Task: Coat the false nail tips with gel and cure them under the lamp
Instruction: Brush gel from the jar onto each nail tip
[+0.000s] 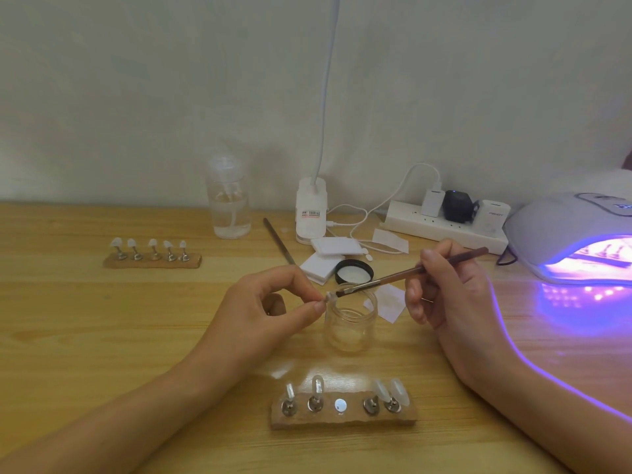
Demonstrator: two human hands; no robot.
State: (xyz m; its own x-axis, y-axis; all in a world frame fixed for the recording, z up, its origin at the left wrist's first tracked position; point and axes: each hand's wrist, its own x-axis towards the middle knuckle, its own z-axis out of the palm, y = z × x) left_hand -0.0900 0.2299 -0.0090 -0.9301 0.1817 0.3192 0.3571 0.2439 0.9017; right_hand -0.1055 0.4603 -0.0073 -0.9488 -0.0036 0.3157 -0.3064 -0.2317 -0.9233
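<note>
My left hand [270,302] pinches a small clear nail tip [329,297] between thumb and forefinger, just above the rim of an open glass gel jar [352,323]. My right hand [444,285] grips a brown brush [410,271] whose bristles touch the tip. In front of me lies a wooden holder [343,410] with several nail tips on metal stands and one bare magnet spot in the middle. The curing lamp [574,241] glows violet at the right edge, with another holder inside.
A second holder [152,256] with several tips sits at the back left. Behind the jar are its black lid [354,272], white pads [328,256], a thin stick [278,241], a water bottle [229,203], a desk-lamp base [310,210] and a power strip [444,222].
</note>
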